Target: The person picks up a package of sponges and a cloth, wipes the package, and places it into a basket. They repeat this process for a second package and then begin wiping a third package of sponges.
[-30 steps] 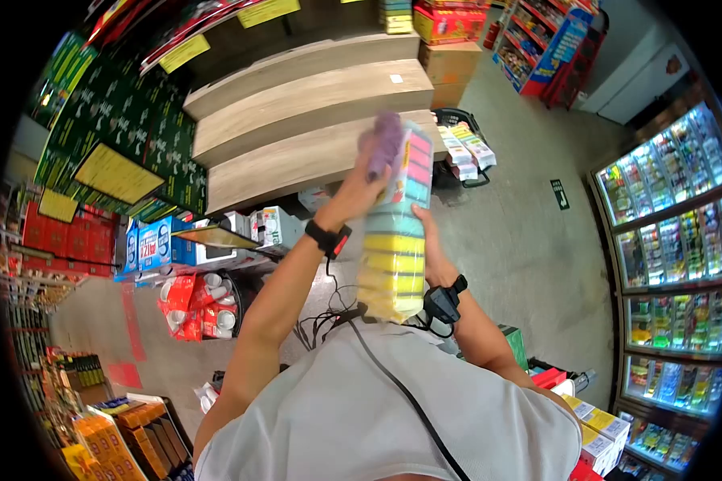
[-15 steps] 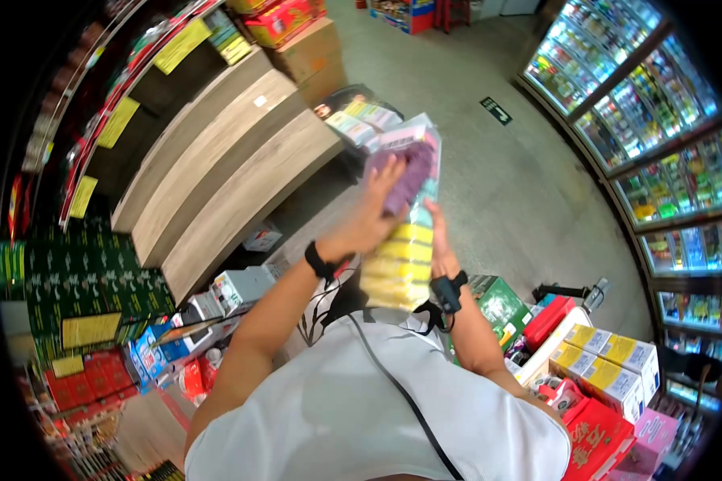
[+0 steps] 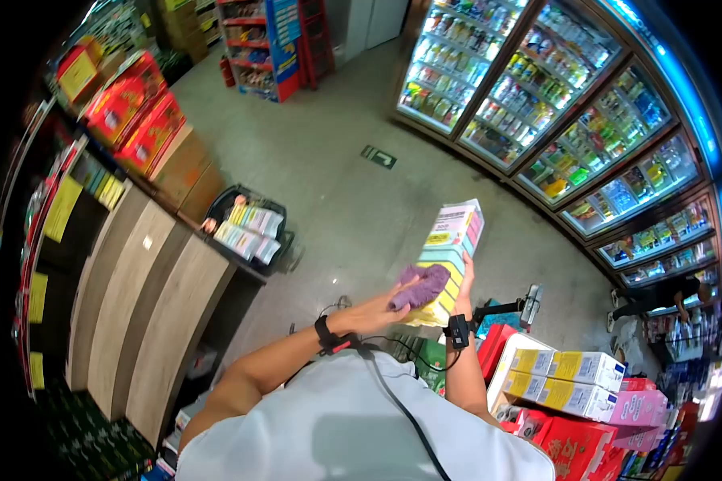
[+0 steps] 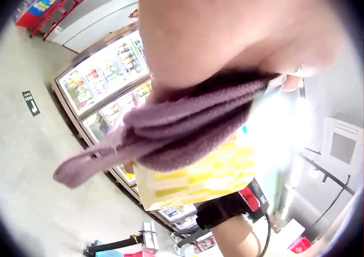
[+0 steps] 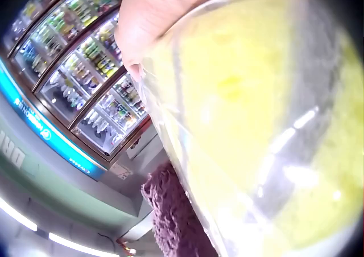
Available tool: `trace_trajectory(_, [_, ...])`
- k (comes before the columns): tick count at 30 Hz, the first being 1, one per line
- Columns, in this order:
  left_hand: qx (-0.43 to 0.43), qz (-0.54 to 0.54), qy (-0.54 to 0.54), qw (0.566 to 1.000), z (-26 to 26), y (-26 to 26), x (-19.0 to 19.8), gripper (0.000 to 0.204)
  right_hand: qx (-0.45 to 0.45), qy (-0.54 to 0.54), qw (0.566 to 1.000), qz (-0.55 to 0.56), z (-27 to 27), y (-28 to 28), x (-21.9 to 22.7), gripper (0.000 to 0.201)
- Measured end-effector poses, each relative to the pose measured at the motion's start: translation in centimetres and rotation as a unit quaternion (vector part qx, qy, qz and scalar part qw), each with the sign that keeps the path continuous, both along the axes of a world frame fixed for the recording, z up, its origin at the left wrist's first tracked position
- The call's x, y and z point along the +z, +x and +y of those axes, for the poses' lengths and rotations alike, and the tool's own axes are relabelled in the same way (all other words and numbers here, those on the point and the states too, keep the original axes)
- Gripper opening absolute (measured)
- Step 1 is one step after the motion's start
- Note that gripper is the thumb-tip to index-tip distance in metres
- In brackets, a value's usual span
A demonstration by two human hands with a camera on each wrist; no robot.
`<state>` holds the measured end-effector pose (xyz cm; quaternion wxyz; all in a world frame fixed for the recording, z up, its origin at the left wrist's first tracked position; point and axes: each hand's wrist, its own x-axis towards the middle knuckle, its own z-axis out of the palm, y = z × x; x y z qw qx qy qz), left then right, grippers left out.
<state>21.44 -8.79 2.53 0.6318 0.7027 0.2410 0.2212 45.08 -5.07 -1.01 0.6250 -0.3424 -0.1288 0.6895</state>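
A long clear-wrapped pack (image 3: 445, 248) with pink, teal and yellow bands is held out in front of the body, tilted. My left hand (image 3: 381, 311) grips a purple cloth (image 3: 422, 290) against the near part of the pack. In the left wrist view the folded cloth (image 4: 187, 126) hangs under that hand (image 4: 227, 35), with the yellow pack (image 4: 199, 180) behind it. My right hand (image 3: 464, 280) holds the pack along its right side. The right wrist view shows the yellow end of the pack (image 5: 239, 114) large under the right hand (image 5: 151, 23).
Stepped wooden shelves (image 3: 164, 321) stand at the left, with a black basket of packs (image 3: 253, 228) on the floor beside them. Glass-door fridges (image 3: 537, 104) line the right. Stacked yellow-and-white boxes (image 3: 565, 377) are at the lower right, and a person (image 3: 666, 295) is at the far right.
The view has swung right, from the shelves toward the fridges. The pack is now tilted up to the right, and the left hand with the cloth has slid down toward its near end.
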Motion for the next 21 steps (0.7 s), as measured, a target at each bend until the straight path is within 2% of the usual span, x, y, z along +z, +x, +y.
trace_trajectory(1, [-0.042,-0.013,-0.024,0.999,1.6,0.8,-0.2,0.076,0.0,-0.005,1.0,-0.012,0.7,1.3,1.1,0.066])
trace_trajectory(2, [-0.049,-0.016,-0.022,0.998,3.5,1.6,-0.6,0.076,0.001,-0.017,1.0,-0.002,1.7,2.2,1.8,0.065])
trace_trajectory(4, [-0.045,0.048,-0.202,0.977,7.5,3.1,-1.7,0.083,0.02,-0.037,0.999,-0.025,4.0,4.3,1.5,0.062])
trace_trajectory(5, [-0.053,0.05,-0.198,0.977,9.1,4.0,-2.2,0.083,0.034,-0.046,0.997,-0.056,4.8,5.6,0.6,0.06])
trace_trajectory(6, [0.01,0.023,-0.239,0.971,10.7,5.0,-2.5,0.077,0.022,-0.034,0.988,-0.147,5.2,5.8,0.8,0.056])
trace_trajectory(7, [0.072,-0.003,-0.278,0.958,12.3,6.2,-2.7,0.071,0.014,-0.024,0.965,-0.261,5.5,4.8,3.2,0.06])
trace_trajectory(8, [0.113,0.003,-0.258,0.959,13.4,7.5,-2.9,0.068,-0.045,0.023,0.956,-0.288,6.3,5.8,0.5,0.062])
trace_trajectory(9, [0.105,0.007,-0.253,0.962,14.5,8.7,-4.1,0.068,-0.104,0.069,0.941,-0.313,7.2,6.7,-1.9,0.064])
trace_trajectory(10, [0.11,-0.05,-0.313,0.942,15.8,9.7,-5.3,0.066,-0.071,0.088,0.966,-0.231,7.4,6.6,0.8,0.066])
trace_trajectory(11, [0.117,-0.106,-0.37,0.916,17.1,10.6,-6.4,0.065,-0.079,0.093,0.966,-0.228,7.6,7.1,2.5,0.066])
trace_trajectory(12, [0.099,-0.179,-0.374,0.905,17.5,11.1,-3.6,0.062,-0.067,0.087,0.963,-0.248,7.5,7.6,3.7,0.065])
trace_trajectory(13, [0.098,-0.175,-0.367,0.908,18.2,11.3,-2.1,0.062,-0.053,0.08,0.959,-0.267,7.8,8.2,4.0,0.065])
trace_trajectory(14, [0.099,-0.227,-0.375,0.893,18.7,11.6,-1.1,0.061,-0.043,0.077,0.936,-0.341,8.4,9.0,3.6,0.066])
trace_trajectory(15, [0.101,-0.279,-0.386,0.874,19.0,11.9,-0.8,0.06,-0.045,0.077,0.938,-0.335,9.5,9.1,3.1,0.066])
trace_trajectory(17, [0.11,-0.277,-0.403,0.865,19.8,11.8,-1.4,0.061,-0.045,0.153,0.971,-0.177,11.5,9.1,1.4,0.064])
trace_trajectory(18, [0.115,-0.306,-0.389,0.861,20.0,11.9,-1.1,0.061,0.014,0.103,0.99,-0.092,12.2,9.5,0.2,0.054])
trace_trajectory(19, [0.121,-0.335,-0.375,0.856,20.1,12.0,-0.6,0.062,0.016,0.103,0.99,-0.09,13.0,9.8,-0.2,0.054])
trace_trajectory(21, [0.179,-0.319,-0.348,0.863,20.5,11.9,-0.4,0.065,0.158,0.015,0.987,0.016,14.9,9.9,-0.8,0.051])
